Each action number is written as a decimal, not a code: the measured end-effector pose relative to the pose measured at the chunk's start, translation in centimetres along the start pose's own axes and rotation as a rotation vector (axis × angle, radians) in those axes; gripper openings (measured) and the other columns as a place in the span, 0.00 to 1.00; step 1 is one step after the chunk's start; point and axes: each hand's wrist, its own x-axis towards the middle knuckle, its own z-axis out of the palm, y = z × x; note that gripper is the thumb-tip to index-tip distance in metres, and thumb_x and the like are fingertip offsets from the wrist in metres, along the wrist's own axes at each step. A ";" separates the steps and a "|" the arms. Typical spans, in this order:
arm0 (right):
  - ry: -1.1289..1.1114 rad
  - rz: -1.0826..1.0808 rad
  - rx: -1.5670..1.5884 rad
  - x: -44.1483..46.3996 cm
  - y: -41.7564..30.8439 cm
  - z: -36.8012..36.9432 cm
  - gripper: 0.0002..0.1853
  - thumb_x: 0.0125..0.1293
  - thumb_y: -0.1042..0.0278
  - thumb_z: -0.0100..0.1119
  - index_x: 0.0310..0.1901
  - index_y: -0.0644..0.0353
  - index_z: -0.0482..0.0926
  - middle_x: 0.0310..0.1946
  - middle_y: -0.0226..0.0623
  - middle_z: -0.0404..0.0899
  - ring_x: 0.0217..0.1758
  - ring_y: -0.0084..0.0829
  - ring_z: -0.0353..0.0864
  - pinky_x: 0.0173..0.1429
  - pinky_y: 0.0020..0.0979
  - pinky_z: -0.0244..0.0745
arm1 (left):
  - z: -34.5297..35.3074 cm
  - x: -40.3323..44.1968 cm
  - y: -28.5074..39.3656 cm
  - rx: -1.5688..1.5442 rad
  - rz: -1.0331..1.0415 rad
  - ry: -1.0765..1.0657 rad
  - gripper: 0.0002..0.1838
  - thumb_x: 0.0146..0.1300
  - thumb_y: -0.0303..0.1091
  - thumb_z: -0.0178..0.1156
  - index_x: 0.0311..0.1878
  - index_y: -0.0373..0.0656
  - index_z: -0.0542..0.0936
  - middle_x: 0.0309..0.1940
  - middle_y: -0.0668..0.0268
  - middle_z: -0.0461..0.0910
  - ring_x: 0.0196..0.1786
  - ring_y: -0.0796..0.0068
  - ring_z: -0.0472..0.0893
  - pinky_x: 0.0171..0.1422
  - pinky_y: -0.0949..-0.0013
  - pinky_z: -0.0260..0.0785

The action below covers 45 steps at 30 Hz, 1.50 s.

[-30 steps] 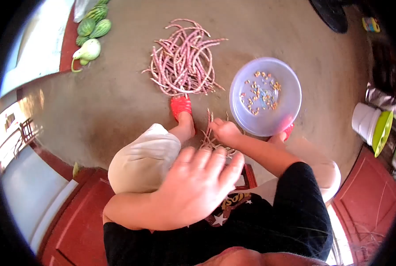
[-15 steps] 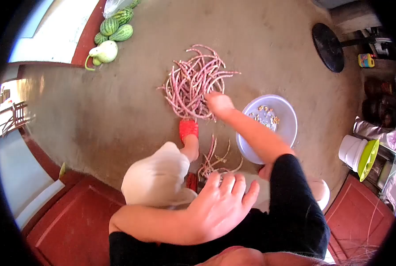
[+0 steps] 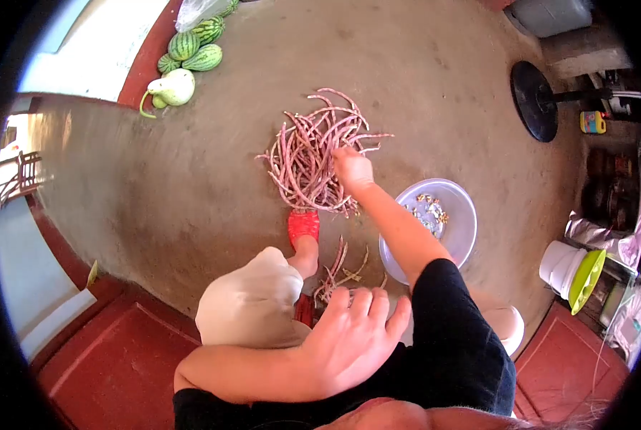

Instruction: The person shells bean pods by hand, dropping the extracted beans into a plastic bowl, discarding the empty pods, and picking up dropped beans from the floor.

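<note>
A tangled pile of long purple beans [image 3: 299, 161] lies on the floor in front of me. At the pile's right edge is my right hand [image 3: 353, 170], its fingers closed in a pinch on a long bean; the fingertips are partly hidden. My left hand [image 3: 353, 337] hangs over my lap, back upward, with its fingers apart and nothing visible in them. Just beyond it lies a smaller heap of bean pods [image 3: 345, 274], partly covered by that hand. Under my right forearm stands a pale purple basin [image 3: 464, 222] with small beans or pieces at its bottom.
A red shoe [image 3: 304, 226] on my foot touches the pile's near edge. Watermelons [image 3: 203, 57] and a pale green gourd [image 3: 172, 87] lie by the wall at upper left. A black round stand base [image 3: 533, 100] and a white bucket [image 3: 558, 266] are on the right.
My right hand has moved slightly farther up along the pile's right edge. The camera view has tilted, so the floor things sit a little lower. My left hand stays over my lap.
</note>
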 end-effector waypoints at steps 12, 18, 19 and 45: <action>-0.015 0.261 0.933 -5.9 -0.8 -8.7 0.07 0.61 0.71 0.45 0.37 0.62 0.72 0.20 0.38 0.74 0.24 0.26 0.74 0.30 0.26 0.71 | 0.2 -0.3 5.6 0.069 0.153 0.176 0.17 0.49 0.35 0.53 0.43 0.40 0.74 0.25 0.67 0.73 0.29 0.74 0.73 0.32 0.70 0.63; -0.045 0.043 0.234 1.0 -3.6 0.0 0.09 0.54 0.68 0.46 0.32 0.59 0.77 0.33 0.50 0.77 0.39 0.48 0.77 0.44 0.42 0.72 | -1.0 -0.7 2.6 0.062 0.029 0.148 0.20 0.53 0.38 0.54 0.49 0.41 0.73 0.28 0.67 0.73 0.31 0.73 0.73 0.33 0.70 0.62; -0.053 0.042 0.147 2.3 -3.7 1.7 0.09 0.53 0.68 0.48 0.33 0.59 0.77 0.33 0.51 0.77 0.40 0.48 0.77 0.44 0.42 0.72 | -1.1 -0.7 1.8 0.045 0.000 0.134 0.20 0.53 0.39 0.55 0.49 0.41 0.73 0.30 0.66 0.74 0.32 0.72 0.73 0.34 0.69 0.62; 0.166 0.250 1.849 -16.4 -1.7 -29.6 0.02 0.60 0.73 0.50 0.33 0.59 0.69 0.19 0.29 0.66 0.16 0.16 0.57 0.16 0.19 0.51 | 3.2 8.7 2.7 -0.648 -0.072 0.001 0.18 0.56 0.48 0.57 0.32 0.39 0.78 0.27 0.58 0.79 0.31 0.65 0.80 0.35 0.62 0.71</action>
